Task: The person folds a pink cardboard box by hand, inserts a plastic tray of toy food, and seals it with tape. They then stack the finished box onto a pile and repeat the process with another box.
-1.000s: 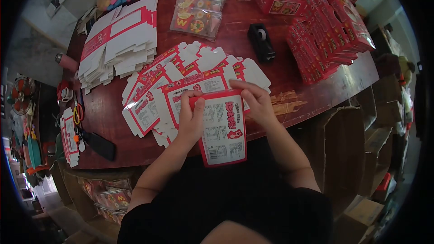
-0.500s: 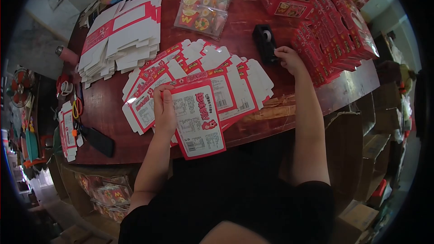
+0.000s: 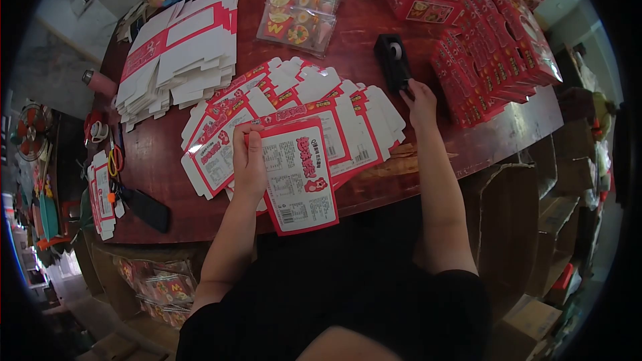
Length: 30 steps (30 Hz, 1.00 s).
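Observation:
A red and white printed box (image 3: 304, 177) is gripped at its upper left corner by my left hand (image 3: 251, 164), thumb on the front. It hangs over the table's front edge. My right hand (image 3: 421, 103) is closed in a pinch just below the black tape dispenser (image 3: 393, 63); whatever its fingertips hold is too small to make out. Between my hands, flat unfolded cartons (image 3: 374, 117) lie fanned out, partly behind the held box.
White cartons (image 3: 200, 47) are stacked at the left back, clear packets (image 3: 301, 17) at the back. Finished red boxes (image 3: 495, 53) stand at the right. A phone (image 3: 146, 210), scissors (image 3: 115, 160) and a pink bottle (image 3: 100, 83) are at the left. Cardboard boxes (image 3: 508, 217) stand below, right.
My right hand has moved a little down and left, away from the dispenser. The held box has shifted slightly right with my left hand.

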Motion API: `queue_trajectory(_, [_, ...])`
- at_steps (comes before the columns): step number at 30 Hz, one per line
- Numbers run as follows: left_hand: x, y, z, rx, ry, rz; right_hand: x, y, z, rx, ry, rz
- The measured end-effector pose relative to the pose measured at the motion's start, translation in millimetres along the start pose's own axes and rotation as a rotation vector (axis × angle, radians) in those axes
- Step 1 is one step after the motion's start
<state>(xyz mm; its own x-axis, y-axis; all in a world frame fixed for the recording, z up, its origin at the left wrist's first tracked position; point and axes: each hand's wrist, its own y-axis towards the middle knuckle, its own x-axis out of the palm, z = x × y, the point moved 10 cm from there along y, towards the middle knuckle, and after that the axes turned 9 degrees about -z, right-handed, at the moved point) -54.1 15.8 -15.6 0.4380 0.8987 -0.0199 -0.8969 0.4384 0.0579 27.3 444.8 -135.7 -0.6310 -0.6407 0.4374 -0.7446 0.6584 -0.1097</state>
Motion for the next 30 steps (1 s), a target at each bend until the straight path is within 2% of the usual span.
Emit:
queue_trajectory(2, [0.5,0.7,1.4,0.004,-0.012,-0.001,-3.1,-5.0,16.6,0.071,0.101,0.063])
queue_trajectory(5, [-0.3,-1.1,1.2,0.002,0.015,0.004,-14.4,-4.4,32.7,0.066,-0.014,0.057])
queue_trajectory(8, [-0.1,3.9,10.2,0.035,0.088,-0.024,2.8,-28.1,-8.4,-0.036,-0.3,0.088])
queue_trajectory(9, [-0.5,4.2,12.8,0.042,0.117,-0.036,24.9,-38.0,-22.3,-0.065,-0.328,-0.016])
queue_trajectory(12, [14.0,13.5,8.7,0.012,0.124,-0.249,110.3,-88.9,-60.2,-0.148,-0.449,-0.391])
queue_trajectory(14, [33.5,16.7,15.6,0.012,0.162,-0.398,170.6,-132.8,-70.9,-0.131,-0.541,-0.729])
queue_trajectory(16, [51.8,18.6,19.3,0.004,0.259,-0.554,219.8,-172.4,-81.7,-0.06,-0.735,-0.956])
queue_trajectory(20, [72.8,17.1,21.2,0.004,0.27,-0.71,256.0,-199.4,-71.4,-0.11,-0.909,-1.233])
queue_trajectory(23, [75.9,16.3,18.1,-0.021,0.281,-0.725,257.9,-196.6,-54.6,-0.079,-0.93,-1.273])
queue_trajectory(26, [75.7,16.4,16.9,0.017,0.237,-0.704,258.2,-192.8,-43.7,-0.04,-1.005,-1.226])
queue_trajectory(29, [75.4,16.3,28.4,0.085,0.202,-0.693,244.0,-176.2,-26.7,0.138,-0.661,-1.109])
queue_trajectory(30, [75.9,16.7,29.5,0.066,0.174,-0.695,238.6,-173.2,-12.4,0.265,-0.502,-1.105])
